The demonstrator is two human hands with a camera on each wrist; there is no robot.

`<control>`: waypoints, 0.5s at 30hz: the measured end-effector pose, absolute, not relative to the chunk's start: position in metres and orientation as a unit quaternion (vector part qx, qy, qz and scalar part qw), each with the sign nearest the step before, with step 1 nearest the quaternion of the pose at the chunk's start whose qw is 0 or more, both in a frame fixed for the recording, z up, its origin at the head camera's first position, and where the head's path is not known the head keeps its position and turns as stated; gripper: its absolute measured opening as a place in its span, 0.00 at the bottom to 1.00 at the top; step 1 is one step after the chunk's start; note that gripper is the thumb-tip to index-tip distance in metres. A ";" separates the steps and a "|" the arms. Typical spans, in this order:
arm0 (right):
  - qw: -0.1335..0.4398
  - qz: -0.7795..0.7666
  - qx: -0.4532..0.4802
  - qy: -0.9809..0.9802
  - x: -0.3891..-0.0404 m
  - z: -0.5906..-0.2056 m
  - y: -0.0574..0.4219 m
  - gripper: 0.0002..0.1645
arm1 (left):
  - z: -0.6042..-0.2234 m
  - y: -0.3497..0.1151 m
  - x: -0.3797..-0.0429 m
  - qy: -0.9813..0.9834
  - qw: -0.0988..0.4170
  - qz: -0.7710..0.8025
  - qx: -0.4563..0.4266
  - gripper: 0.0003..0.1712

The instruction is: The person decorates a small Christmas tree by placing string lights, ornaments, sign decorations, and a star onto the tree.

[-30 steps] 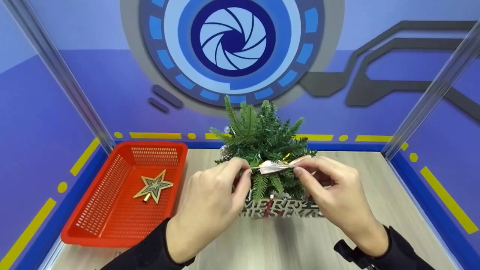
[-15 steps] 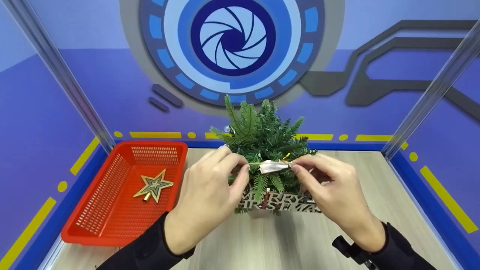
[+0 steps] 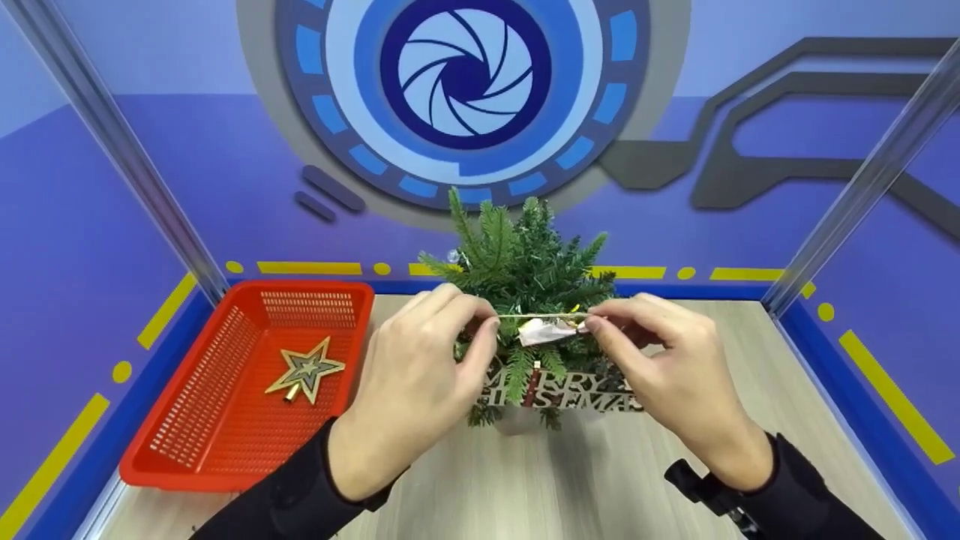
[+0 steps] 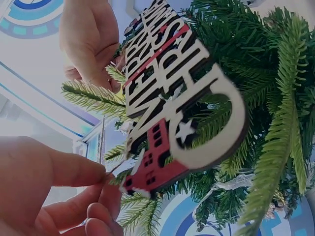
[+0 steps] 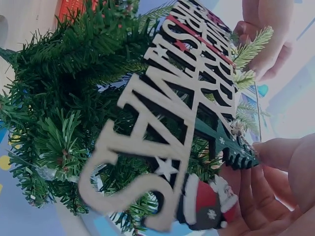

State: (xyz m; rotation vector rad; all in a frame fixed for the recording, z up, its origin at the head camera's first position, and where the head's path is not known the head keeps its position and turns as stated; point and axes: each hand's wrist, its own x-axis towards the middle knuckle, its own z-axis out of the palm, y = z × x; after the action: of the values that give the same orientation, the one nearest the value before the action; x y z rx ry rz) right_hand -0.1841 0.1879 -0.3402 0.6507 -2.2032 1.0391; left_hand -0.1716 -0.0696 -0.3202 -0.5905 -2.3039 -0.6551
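Note:
Both hands hold a wooden "MERRY CHRISTMAS" sign (image 3: 559, 391) by a thin cord (image 3: 544, 316) stretched between them. My left hand (image 3: 420, 386) pinches the cord between thumb and forefinger on the left. On the other side my right hand (image 3: 671, 375) pinches it in the same way. The sign hangs across the front of a small artificial Christmas tree (image 3: 540, 255). In the left wrist view, a red house (image 4: 152, 160) shows at the sign's end; in the right wrist view, a Santa figure (image 5: 209, 201) does. A whitish, shiny ornament (image 3: 541, 331) sits among the branches, just below the cord.
On the left stands a red plastic basket (image 3: 358, 322) with a gold star topper (image 3: 307, 370) lying in it. The tree's pale pot (image 3: 517, 421) stands on the wooden table (image 3: 480, 487). Printed blue panels (image 3: 180, 195) enclose the back and sides.
The sign has risen in front of the tree, and the pot below it now shows. The cord has come up into a straight line. My hands have shifted only slightly.

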 end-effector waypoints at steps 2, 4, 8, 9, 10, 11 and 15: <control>0.309 0.391 0.247 -0.831 -0.186 -0.340 0.187 0.08 | -0.320 -0.070 -0.172 -0.881 0.329 -0.257 -0.222 0.05; 0.313 0.391 0.247 -0.829 -0.189 -0.339 0.186 0.08 | -0.320 -0.069 -0.173 -0.880 0.327 -0.262 -0.222 0.05; 0.317 0.395 0.244 -0.827 -0.193 -0.337 0.186 0.07 | -0.320 -0.069 -0.175 -0.882 0.326 -0.260 -0.223 0.05; 0.316 0.395 0.242 -0.828 -0.193 -0.337 0.186 0.07 | -0.320 -0.069 -0.175 -0.883 0.325 -0.256 -0.222 0.06; 0.314 0.394 0.239 -0.830 -0.194 -0.337 0.186 0.07 | -0.320 -0.068 -0.176 -0.884 0.324 -0.253 -0.221 0.06; 0.313 0.393 0.236 -0.832 -0.195 -0.337 0.186 0.07 | -0.320 -0.068 -0.177 -0.886 0.323 -0.250 -0.220 0.06; 0.308 0.386 0.224 -0.840 -0.197 -0.337 0.186 0.07 | -0.321 -0.068 -0.181 -0.891 0.317 -0.243 -0.217 0.06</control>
State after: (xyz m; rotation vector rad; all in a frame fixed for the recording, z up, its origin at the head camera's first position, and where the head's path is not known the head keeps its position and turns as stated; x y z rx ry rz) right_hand -0.1973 0.1856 -0.3374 0.5926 -2.2214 1.0200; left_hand -0.1807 -0.0679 -0.3215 -0.5722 -2.3437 -0.6395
